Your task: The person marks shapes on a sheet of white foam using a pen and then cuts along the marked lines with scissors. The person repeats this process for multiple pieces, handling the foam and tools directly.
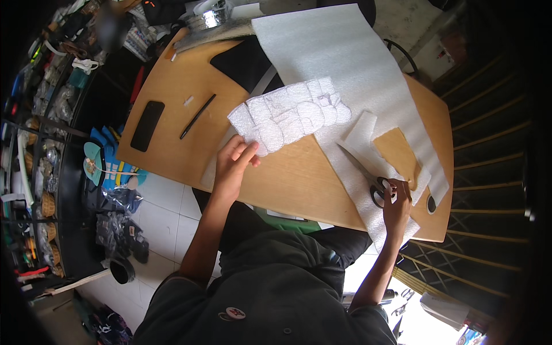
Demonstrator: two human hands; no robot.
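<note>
My left hand (231, 167) pinches the lower left corner of a white foam cutout (287, 115), which is held up above the table. Drawn lines of rounded and boxy shapes cover the cutout, and its right end has a wavy edge. My right hand (398, 204) is closed at the black handles of a pair of scissors (360, 165), whose blades point up and to the left. Just beyond that hand, a brown cardboard piece (397, 150) lies over smaller white foam scraps (360, 130). Under them spreads a large white foam sheet (339, 49).
On the wooden table (172, 126) lie a black phone (148, 126) and a black pen (198, 117). A dark flat item (241, 60) sits partly under the sheet. Crowded shelves (49, 138) stand at left; a slatted gate (489, 155) is at right.
</note>
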